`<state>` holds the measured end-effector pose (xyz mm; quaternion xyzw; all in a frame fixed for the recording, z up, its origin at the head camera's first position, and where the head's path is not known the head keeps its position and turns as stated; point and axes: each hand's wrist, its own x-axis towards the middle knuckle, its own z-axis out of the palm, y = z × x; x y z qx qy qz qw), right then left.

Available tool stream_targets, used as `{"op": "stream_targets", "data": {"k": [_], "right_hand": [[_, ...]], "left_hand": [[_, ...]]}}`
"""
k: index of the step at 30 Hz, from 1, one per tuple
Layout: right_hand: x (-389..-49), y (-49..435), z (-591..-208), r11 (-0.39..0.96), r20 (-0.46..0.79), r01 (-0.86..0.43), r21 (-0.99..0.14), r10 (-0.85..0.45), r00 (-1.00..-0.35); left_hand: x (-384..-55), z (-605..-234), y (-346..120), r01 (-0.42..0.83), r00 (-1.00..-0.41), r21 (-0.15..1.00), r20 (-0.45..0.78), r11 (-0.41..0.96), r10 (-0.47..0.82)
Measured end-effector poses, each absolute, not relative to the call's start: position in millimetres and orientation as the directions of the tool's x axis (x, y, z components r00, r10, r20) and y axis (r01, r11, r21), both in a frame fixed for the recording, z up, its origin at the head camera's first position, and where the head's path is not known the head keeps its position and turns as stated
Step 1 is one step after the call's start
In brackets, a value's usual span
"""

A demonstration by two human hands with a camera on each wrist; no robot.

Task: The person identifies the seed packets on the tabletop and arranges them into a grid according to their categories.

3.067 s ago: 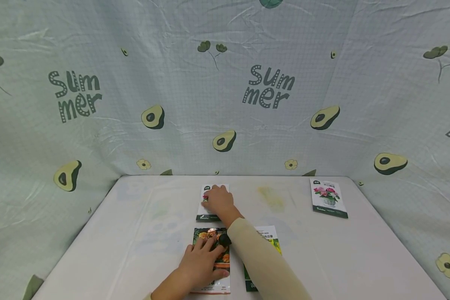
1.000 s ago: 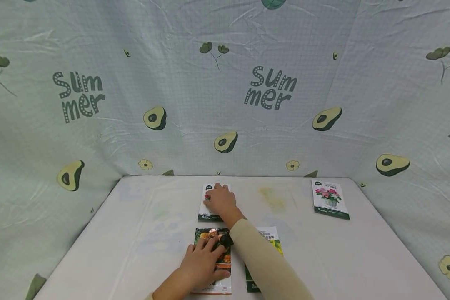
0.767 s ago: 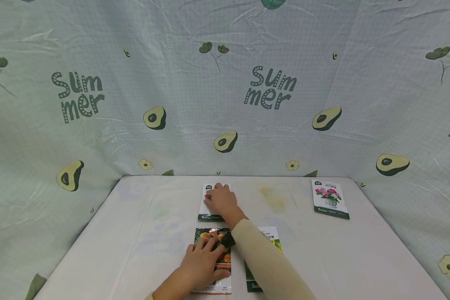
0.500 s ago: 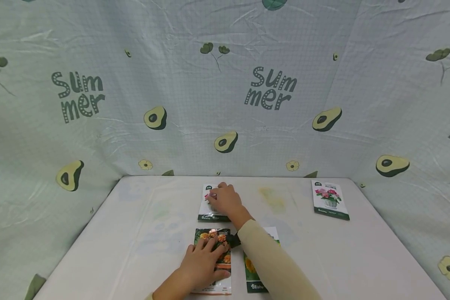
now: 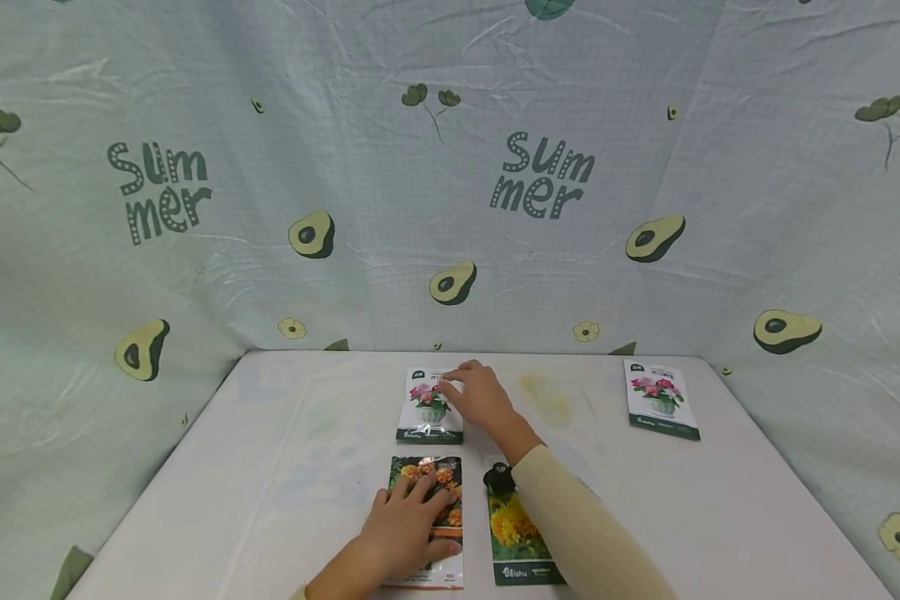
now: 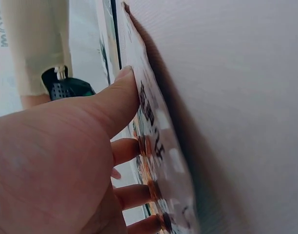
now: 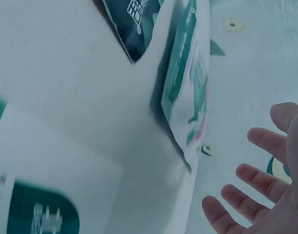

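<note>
Spread over a marigold seed packet (image 5: 447,520), my left hand (image 5: 397,529) rests with relaxed fingers on its orange-flower front. In the left wrist view the thumb and fingertips meet the packet (image 6: 156,126), whose near edge stands slightly off the table. My right hand (image 5: 483,398) hovers at the right edge of a white seed packet (image 5: 423,417) with pink flowers, its index finger overlapping the packet's upper corner. The right wrist view shows that hand (image 7: 266,195) with separated fingers holding nothing, apart from the packet (image 7: 188,92).
A yellow-flower seed packet (image 5: 516,537) lies under the right forearm, partly hidden by the sleeve (image 5: 585,517) and a black wrist camera (image 5: 499,478). Another pink-flower packet (image 5: 660,398) lies at the far right. A patterned sheet (image 5: 382,192) rises behind the white table (image 5: 307,483).
My right hand has drawn off the white pink-flower packet toward the right, uncovering its picture. The packet stays in place; my left hand has not moved.
</note>
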<state>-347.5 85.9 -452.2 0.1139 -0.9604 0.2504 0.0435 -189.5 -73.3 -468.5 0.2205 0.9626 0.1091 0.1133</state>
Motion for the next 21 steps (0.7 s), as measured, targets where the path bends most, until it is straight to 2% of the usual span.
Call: {"op": "stream_targets", "data": {"k": [13, 21], "right_hand": [[-335.4, 131.6, -444.0, 0.741, 0.292, -0.273, -0.614, -0.109, -0.95], [-323.2, 165.5, -442.3, 0.682, 0.353, -0.289, -0.671, -0.048, -0.934]], "left_hand": [[-187.6, -471.2, -70.3, 0.366, -0.898, 0.275, -0.147, 0.889, 0.415], [-186.8, -467.9, -71.7, 0.388, -0.892, 0.266, -0.132, 0.883, 0.432]]}}
